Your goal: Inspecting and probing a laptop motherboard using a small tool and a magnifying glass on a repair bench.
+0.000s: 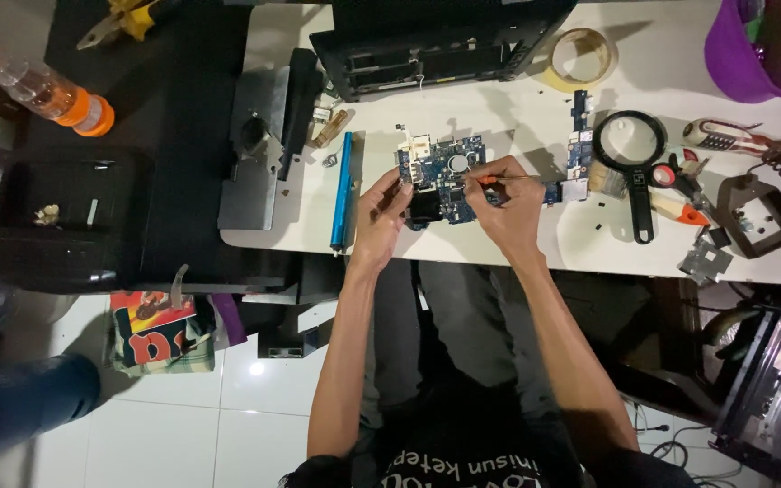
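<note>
Now your left hand (pixel 380 210) pinches blue circuit board (pixel 440 176) edge on tabletop (pixel 517 244); your right hand (pixel 508 203) grips thin orange-handled tool (pixel 490 180) against board.

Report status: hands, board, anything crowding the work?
Left hand steadies blue board at its left edge. Right hand holds screwdriver, tip on board. Magnifier and small board lie right, clear of the work.

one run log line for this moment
left hand: steadies blue circuit board | right hand: holds thin tool on board | white table
</note>
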